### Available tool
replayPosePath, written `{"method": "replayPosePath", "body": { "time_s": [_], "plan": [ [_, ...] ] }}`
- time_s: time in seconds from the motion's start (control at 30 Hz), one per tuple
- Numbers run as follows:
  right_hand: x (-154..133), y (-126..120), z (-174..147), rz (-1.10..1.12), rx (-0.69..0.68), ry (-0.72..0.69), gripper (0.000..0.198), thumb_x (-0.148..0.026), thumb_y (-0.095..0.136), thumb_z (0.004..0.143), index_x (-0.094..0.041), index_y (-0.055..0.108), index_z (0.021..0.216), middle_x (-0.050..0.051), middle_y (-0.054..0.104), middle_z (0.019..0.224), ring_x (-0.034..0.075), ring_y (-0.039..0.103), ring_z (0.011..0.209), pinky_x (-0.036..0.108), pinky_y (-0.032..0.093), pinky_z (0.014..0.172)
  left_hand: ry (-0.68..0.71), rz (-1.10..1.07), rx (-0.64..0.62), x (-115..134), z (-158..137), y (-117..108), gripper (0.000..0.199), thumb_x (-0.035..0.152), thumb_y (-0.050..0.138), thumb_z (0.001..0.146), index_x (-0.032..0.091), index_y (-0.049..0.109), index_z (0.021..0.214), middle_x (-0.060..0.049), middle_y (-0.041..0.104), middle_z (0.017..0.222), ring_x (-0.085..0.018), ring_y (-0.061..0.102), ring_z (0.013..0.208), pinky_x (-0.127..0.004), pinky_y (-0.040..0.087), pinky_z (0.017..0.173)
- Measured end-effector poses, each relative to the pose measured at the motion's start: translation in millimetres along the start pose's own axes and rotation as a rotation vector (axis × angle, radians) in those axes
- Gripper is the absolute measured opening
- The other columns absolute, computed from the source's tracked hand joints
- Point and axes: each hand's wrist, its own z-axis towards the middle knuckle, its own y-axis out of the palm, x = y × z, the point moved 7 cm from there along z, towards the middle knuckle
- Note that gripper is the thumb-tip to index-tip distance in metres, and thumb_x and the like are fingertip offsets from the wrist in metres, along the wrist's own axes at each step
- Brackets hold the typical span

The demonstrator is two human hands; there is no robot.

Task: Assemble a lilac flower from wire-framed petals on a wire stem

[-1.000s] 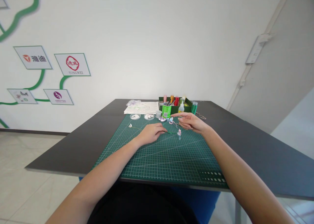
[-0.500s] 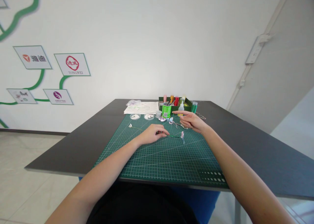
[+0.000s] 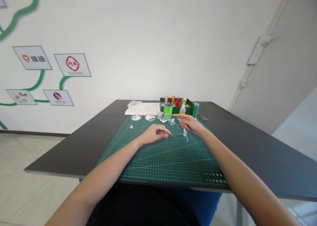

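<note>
My left hand (image 3: 156,133) is closed, thumb and fingertips pinching the thin green stem of a small artificial flower (image 3: 185,132). The flower's pale pinkish-white head points right, with light blue strands hanging from it. Just above and right of the stem is my right hand (image 3: 189,123), its index finger stretched to the left and its other fingers curled in. What those curled fingers hold, if anything, is too small to see. Partly behind the right hand lie scissors (image 3: 176,123). Another thin-stemmed white flower (image 3: 131,127) rests left of my left hand.
Both arms are over a green cutting mat (image 3: 160,166) on a dark table (image 3: 81,146). Farther back stand a green can (image 3: 167,110), a glue bottle (image 3: 182,108), a green box (image 3: 189,109) of thread spools, two shallow dishes (image 3: 136,117) and white sheets (image 3: 146,109).
My right hand has shifted slightly left and down, closer to the stem. The flower head has risen a little and turned, while my left hand stays almost in place.
</note>
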Motion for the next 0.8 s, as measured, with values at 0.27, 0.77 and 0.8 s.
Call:
{"method": "replayPosePath", "body": {
  "time_s": [0.27,0.77,0.8],
  "plan": [
    [19.2,-2.2,6.6,-0.075,0.015,0.070,0.061,-0.045,0.069,0.080,-0.010,0.060,0.129,-0.010,0.038,0.046,0.005,0.022,0.041,0.023,0.013,0.042,-0.004,-0.147,0.076,-6.3,2.9,-5.5,0.026,0.036,0.072,0.081,0.014,0.075,0.095,-0.003,0.065,0.071,-0.008,0.053,0.055,-0.022,0.043,0.058],
    [27.8,25.3,5.5,-0.192,-0.096,0.076,0.058,-0.040,0.064,0.081,-0.008,0.058,0.129,-0.012,0.034,0.041,0.007,0.025,0.038,0.022,0.019,0.042,-0.031,-0.284,0.256,-6.2,5.1,-20.3,0.032,0.038,0.079,0.073,0.013,0.074,0.092,0.002,0.057,0.057,-0.006,0.048,0.049,-0.018,0.035,0.045],
    [29.9,25.4,6.3,-0.210,-0.096,0.079,0.058,-0.041,0.064,0.081,-0.007,0.059,0.128,-0.012,0.035,0.040,0.007,0.025,0.037,0.022,0.019,0.041,-0.030,-0.290,0.269,-6.9,5.3,-21.6,0.032,0.037,0.079,0.072,0.013,0.074,0.092,0.002,0.056,0.056,-0.006,0.048,0.048,-0.018,0.035,0.045]
  ]
}}
